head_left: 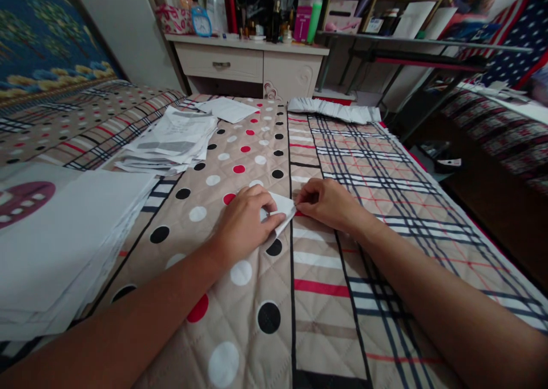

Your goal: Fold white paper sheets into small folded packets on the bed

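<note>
Left forearm (128,312) and right forearm (440,292) nearest camera, reaching over the patterned quilt (321,349). Folded white paper (283,202) sits between the hands, mid-quilt. Left hand (244,220) has it clamped, thumb against curled fingers; right hand (329,206) has thumb and forefinger closed on its pointed tip. Can't tell how hard. Step in hand reads as working a fold at that tip. Next move calls for left steady, right pinch precise, edges aligned. Large paper stack (77,229) well left, clear of both hands.
</note>
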Motion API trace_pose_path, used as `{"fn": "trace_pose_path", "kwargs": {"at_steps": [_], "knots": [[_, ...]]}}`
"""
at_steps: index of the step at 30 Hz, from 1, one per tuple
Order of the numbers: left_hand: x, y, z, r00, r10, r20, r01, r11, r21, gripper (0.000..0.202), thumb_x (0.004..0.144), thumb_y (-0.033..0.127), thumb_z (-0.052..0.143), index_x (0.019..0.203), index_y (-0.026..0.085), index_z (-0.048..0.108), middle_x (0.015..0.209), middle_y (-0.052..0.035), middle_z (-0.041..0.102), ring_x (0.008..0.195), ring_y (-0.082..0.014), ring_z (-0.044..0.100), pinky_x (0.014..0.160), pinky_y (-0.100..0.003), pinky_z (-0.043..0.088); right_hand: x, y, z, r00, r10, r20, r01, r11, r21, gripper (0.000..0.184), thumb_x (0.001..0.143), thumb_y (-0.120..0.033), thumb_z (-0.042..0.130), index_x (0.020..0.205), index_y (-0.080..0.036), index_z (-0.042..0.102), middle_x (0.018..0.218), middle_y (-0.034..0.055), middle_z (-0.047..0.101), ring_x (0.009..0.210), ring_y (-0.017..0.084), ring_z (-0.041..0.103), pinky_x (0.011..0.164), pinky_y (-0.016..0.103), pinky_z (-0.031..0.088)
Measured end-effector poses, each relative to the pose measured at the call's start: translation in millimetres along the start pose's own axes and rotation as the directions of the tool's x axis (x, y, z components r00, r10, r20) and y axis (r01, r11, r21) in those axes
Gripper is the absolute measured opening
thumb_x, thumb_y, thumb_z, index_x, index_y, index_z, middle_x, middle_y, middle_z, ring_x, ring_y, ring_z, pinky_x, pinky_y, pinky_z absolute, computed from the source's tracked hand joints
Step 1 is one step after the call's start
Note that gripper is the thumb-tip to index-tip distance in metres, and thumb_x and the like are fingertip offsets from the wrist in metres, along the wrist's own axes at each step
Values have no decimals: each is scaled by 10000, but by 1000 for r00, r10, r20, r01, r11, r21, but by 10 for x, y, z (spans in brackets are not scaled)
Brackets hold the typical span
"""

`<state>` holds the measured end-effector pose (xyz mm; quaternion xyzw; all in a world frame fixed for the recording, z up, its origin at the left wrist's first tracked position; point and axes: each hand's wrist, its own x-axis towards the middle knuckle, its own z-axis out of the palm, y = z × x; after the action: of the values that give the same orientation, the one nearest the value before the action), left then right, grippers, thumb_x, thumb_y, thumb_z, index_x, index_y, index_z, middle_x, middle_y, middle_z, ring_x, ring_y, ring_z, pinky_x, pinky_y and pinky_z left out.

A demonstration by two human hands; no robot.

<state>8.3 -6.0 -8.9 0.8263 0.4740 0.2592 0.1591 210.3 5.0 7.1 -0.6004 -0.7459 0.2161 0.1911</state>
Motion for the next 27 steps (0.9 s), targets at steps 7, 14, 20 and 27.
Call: {"fn": "trace_pose_path", "kwargs": {"at_steps": [7, 14, 20, 27], "knots": [[21, -101, -42, 1000, -12, 23, 14, 995, -95, 217, 728, 279, 764, 852, 200, 604, 933, -16, 610, 922, -191, 591, 832, -343, 471, -28, 3, -9, 1000, -14, -16, 14, 1000, 11, 93, 722, -222, 634, 807, -209, 672, 743, 8, 683, 631, 138, 578, 562, 240, 401], [13, -133, 9, 998, -22, -53, 22, 1000, -8, 513, 679, 363, 815, 1136, 233, 623, 1221, -65, 545, 1146, -251, 514, 981, -412, 431, -49, -61, -23, 1000, 29, -9, -29, 996, -82, 238, 716, -399, 731, 857, -214, 680, 792, 28, 689, 665, 163, 584, 558, 260, 376], [41, -117, -46, 999, 32, -11, -30, 988, 154, 593, 697, 458, 787, 1234, 298, 594, 1239, -40, 598, 1182, -281, 478, 1001, -451, 351, -122, -111, 18, 998, 37, -47, -42, 992, -115, 163, 723, -348, 730, 784, -219, 651, 713, 8, 668, 614, 149, 553, 539, 263, 323], [86, -24, -244, 999, 8, 43, -13, 994, 106, 533, 595, 528, 817, 1026, 246, 678, 960, -39, 685, 920, -262, 602, 834, -380, 425, -148, -46, 176, 984, 18, -179, 40, 950, 311, 164, 750, -338, 698, 767, -204, 603, 701, 1, 637, 596, 135, 545, 546, 254, 384]]}}
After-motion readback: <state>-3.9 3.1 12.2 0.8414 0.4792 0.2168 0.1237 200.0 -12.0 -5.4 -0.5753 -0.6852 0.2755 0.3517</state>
